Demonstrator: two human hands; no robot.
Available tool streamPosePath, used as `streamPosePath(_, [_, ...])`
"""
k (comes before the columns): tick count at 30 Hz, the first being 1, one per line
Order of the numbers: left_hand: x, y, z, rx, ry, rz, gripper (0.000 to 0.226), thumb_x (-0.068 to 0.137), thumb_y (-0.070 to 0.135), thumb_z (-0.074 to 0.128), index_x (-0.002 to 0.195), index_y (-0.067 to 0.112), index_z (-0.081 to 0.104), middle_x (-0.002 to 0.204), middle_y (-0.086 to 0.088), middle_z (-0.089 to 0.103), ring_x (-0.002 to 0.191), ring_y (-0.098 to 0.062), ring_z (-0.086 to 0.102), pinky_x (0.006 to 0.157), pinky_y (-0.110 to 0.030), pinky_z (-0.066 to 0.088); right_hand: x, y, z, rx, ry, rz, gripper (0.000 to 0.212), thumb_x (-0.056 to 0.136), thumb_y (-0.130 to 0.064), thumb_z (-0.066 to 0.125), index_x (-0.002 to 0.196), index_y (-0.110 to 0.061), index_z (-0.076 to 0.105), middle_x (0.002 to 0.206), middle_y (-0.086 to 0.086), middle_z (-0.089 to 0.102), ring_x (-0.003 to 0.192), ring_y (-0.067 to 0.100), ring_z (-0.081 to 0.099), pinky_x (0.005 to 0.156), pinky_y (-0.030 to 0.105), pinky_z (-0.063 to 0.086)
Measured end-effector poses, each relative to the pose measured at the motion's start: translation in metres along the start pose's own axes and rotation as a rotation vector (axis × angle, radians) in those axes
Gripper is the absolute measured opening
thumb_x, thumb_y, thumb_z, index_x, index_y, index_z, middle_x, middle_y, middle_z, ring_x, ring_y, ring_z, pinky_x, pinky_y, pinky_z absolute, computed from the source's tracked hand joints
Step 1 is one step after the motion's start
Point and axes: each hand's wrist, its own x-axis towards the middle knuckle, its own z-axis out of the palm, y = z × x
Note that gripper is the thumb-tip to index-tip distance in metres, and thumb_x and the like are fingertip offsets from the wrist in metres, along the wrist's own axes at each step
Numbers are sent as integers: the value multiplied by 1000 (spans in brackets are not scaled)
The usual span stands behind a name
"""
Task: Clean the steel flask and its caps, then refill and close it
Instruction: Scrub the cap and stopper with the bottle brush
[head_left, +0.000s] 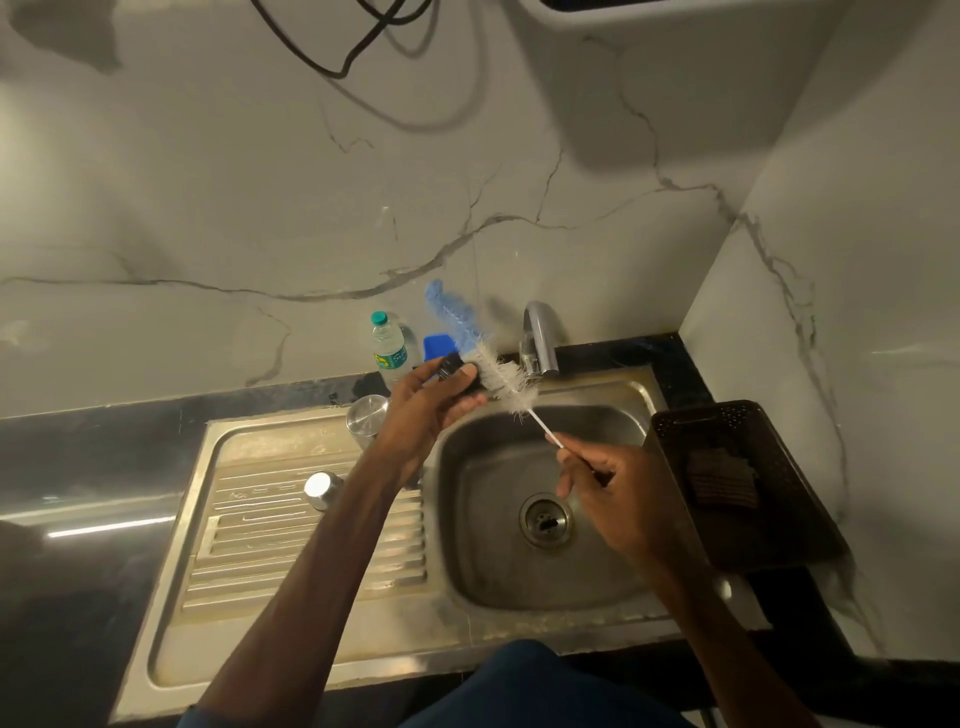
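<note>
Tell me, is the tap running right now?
Off, it seems: no stream falls from the tap spout into the sink basin.

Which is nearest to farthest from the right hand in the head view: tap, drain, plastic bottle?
From the right hand:
1. drain, in the basin floor just below and left of the hand.
2. tap, at the basin's back edge.
3. plastic bottle, back left against the wall.

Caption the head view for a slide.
Left hand holds black cap at sink; right hand holds bottle brush against it.
</note>
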Motion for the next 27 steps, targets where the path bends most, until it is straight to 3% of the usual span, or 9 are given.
streamPosePath(3, [4, 4, -6, -72, 54, 31, 26, 97, 10, 67, 121, -1, 66, 101, -17, 76, 75, -20, 74, 78, -26, 64, -8, 6, -2, -7, -4, 6, 26, 98, -1, 65, 123, -7, 73, 67, 1, 73, 48, -5, 60, 48, 5, 40])
streamPosePath(6, [3, 1, -5, -15, 40, 22, 22, 98, 16, 67, 117, 5, 68, 102, -15, 76, 75, -21, 72, 70, -23, 63, -7, 5, -4, -10, 4, 4, 24, 98, -2, 65, 121, -5, 74, 70, 2, 74, 48, -5, 60, 48, 4, 40])
streamPosePath(10, [-1, -11, 4, 39, 5, -2, 28, 99, 20, 67, 124, 8, 67, 115, -19, 74, 77, -23, 73, 70, -26, 63, 4, -2, -4, -7, 20, 4, 26, 99, -6, 64, 124, -5, 72, 74, 5, 74, 47, -7, 58, 46, 4, 40])
streamPosePath(16, [7, -5, 0, -187, 142, 29, 34, 97, 22, 68, 126, 5, 63, 110, -18, 74, 81, -25, 75, 66, -25, 63, -4, 4, -4, -27, 7, -11, 24, 99, -6, 65, 122, -8, 73, 71, 2, 74, 50, -6, 60, 50, 5, 41])
streamPosePath(19, [7, -6, 1, -160, 90, -9, 28, 100, 22, 64, 122, 5, 62, 103, -18, 73, 74, -25, 70, 63, -25, 63, -2, 7, -4, -23, 10, -1, 24, 100, -9, 65, 122, -8, 74, 70, -2, 74, 54, -3, 63, 55, 6, 45])
streamPosePath(23, [2, -11, 8, -162, -4, -65, 25, 103, 20, 57, 122, 4, 60, 98, -16, 72, 70, -24, 65, 53, -21, 59, 7, -1, -5, 1, 25, 3, 28, 100, -8, 63, 128, -7, 70, 74, 4, 74, 47, -6, 58, 46, 6, 39])
streamPosePath(27, [9, -4, -2, -281, -4, -51, 32, 95, 20, 64, 122, 4, 57, 100, -20, 68, 70, -22, 62, 51, -19, 58, 0, 0, -6, -3, 2, -12, 26, 100, -5, 63, 125, -5, 71, 72, 5, 73, 47, -6, 58, 47, 5, 40])
